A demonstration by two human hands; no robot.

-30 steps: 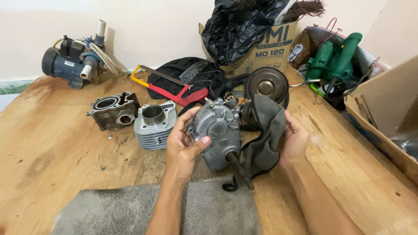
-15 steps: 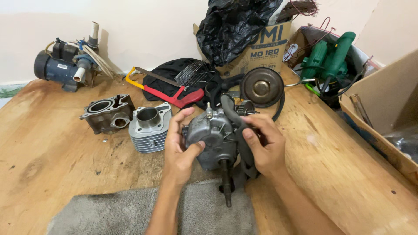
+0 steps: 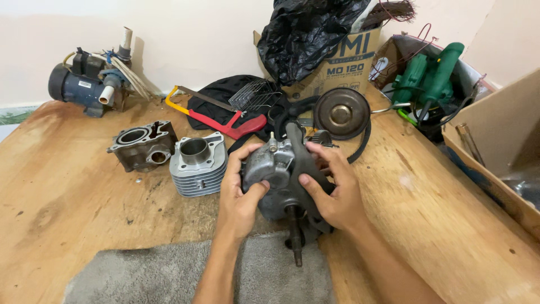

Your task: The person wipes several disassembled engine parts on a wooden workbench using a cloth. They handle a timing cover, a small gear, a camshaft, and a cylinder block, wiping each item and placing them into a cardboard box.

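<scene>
Both hands are holding the grey engine casing [image 3: 281, 180] just above the tabletop [image 3: 79, 214]. The left hand [image 3: 239, 197] is wrapping a closed grip around its left side. The right hand [image 3: 332, 191] is pressing spread fingers over the dark cover [image 3: 304, 163] on its right.

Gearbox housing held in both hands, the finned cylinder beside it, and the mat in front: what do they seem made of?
The gearbox housing looks like cast metal, probably aluminium: dull grey, grimy, with a darker steel-like shaft sticking out. The finned cylinder looks like lighter cast aluminium, matte silver with thin cooling fins. The mat seems to be grey fabric, judging by its fuzzy nap.
</scene>
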